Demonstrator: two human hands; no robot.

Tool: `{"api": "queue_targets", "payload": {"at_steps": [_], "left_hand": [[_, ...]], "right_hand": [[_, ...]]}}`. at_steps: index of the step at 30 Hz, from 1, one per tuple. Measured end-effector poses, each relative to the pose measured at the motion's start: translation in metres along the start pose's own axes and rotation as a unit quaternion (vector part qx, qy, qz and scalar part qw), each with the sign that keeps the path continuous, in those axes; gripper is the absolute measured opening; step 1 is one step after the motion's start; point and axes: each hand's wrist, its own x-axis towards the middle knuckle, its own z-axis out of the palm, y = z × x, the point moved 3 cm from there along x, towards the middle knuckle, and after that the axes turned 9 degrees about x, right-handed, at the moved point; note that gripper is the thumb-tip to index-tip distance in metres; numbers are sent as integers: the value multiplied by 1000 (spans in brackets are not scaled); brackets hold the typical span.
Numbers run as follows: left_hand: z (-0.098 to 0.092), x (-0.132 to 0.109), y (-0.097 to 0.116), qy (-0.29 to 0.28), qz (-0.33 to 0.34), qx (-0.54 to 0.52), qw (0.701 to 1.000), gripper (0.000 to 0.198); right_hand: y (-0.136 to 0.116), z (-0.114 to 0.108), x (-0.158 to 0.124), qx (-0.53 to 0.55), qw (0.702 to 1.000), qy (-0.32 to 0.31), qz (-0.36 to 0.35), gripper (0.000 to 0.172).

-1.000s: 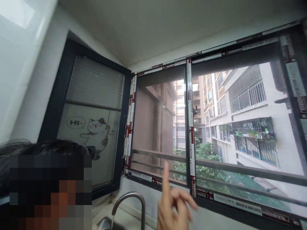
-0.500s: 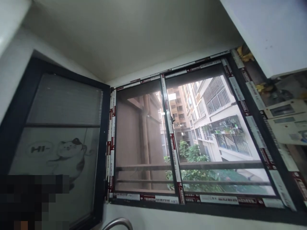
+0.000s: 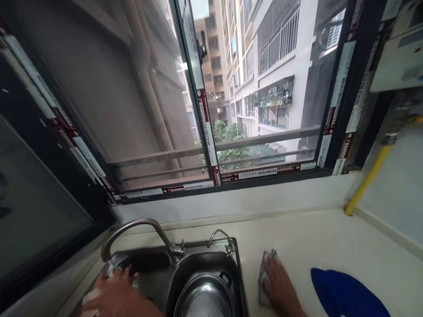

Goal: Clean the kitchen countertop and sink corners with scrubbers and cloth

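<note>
My left hand (image 3: 114, 291) is over the left bowl of the steel sink (image 3: 243, 288), near its left edge. Its fingers curl over something whitish and wet-looking, which I cannot make out. On the pale countertop to the right of the sink, my right hand (image 3: 279, 281) presses down on a greyish cloth (image 3: 263, 296), fingers over its upper part. A round metal pot (image 3: 206, 293) with a dark handle sits in the right bowl. Above the left bowl arches the faucet (image 3: 142, 221), and a thin small tap (image 3: 220, 233) stands at the back rim.
A blue object (image 3: 343, 293) lies on the counter (image 3: 297, 233) right of my right hand. A yellow pipe (image 3: 366, 180) rises at the back right corner. Behind the sink is a dark-framed window (image 3: 211, 132); a dark-framed panel (image 3: 29, 189) juts in at left.
The view has swung downward from the window and ceiling to the sink and counter. Both my hands, the cloth, the pot and the blue object have come into view.
</note>
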Motion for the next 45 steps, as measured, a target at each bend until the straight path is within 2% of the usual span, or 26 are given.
{"api": "queue_targets", "payload": {"at_steps": [1, 2, 3, 5, 7, 9, 11, 14, 16, 18, 20, 24, 27, 29, 32, 35, 37, 41, 45], "left_hand": [[10, 8, -19, 32, -5, -4, 999, 43], [14, 14, -39, 107, -7, -11, 994, 41], [18, 17, -58, 154, -16, -9, 988, 37], [23, 22, -94, 178, -42, 6, 983, 25], [24, 25, -124, 145, -58, 15, 988, 16], [22, 26, -146, 91, -54, 10, 994, 18], [20, 28, -160, 47, -43, -2, 998, 22], [18, 40, -172, -2, -29, -13, 1000, 36], [20, 56, -174, -32, -18, 0, 999, 37], [24, 75, -171, -54, -5, 25, 998, 29], [30, 92, -165, -64, 10, 45, 997, 26], [35, 105, -153, -60, 20, 61, 996, 47], [32, 105, -148, -49, -3, 54, 997, 58], [32, 104, -144, -38, -17, 40, 998, 58], [36, 104, -139, -17, -35, 8, 999, 47], [39, 99, -135, -6, -53, -29, 998, 35], [40, 95, -132, -9, -63, -49, 997, 33], [52, 93, -121, 2, -75, -64, 995, 39], [68, 97, -101, 42, -83, -52, 994, 51]], "right_hand": [[21, 1, 11, -19, 1000, 1, -9, 54], [42, 2, 23, -41, 999, 16, -4, 57], [60, 2, 37, -62, 997, 37, 17, 61], [86, 2, 65, -93, 987, 97, 84, 69], [92, 7, 92, -109, 975, 133, 141, 73], [80, 22, 116, -112, 967, 139, 184, 72], [55, 50, 134, -101, 967, 115, 205, 71], [5, 103, 150, -64, 985, 25, 158, 68], [-20, 131, 157, -22, 994, -29, 102, 63], [-33, 148, 164, 30, 996, -74, 37, 58], [-33, 153, 173, 88, 987, -125, -41, 58], [-18, 149, 182, 177, 946, -214, -168, 62], [4, 132, 178, 197, 932, -233, -194, 60], [28, 111, 172, 179, 943, -218, -174, 56], [67, 71, 158, 107, 977, -143, -117, 57], [80, 43, 130, 45, 991, -84, -90, 62], [67, 38, 105, 37, 990, -87, -100, 66], [16, 40, 52, 88, 973, -145, -155, 76], [-30, 28, 4, 155, 942, -212, -209, 65]]}}
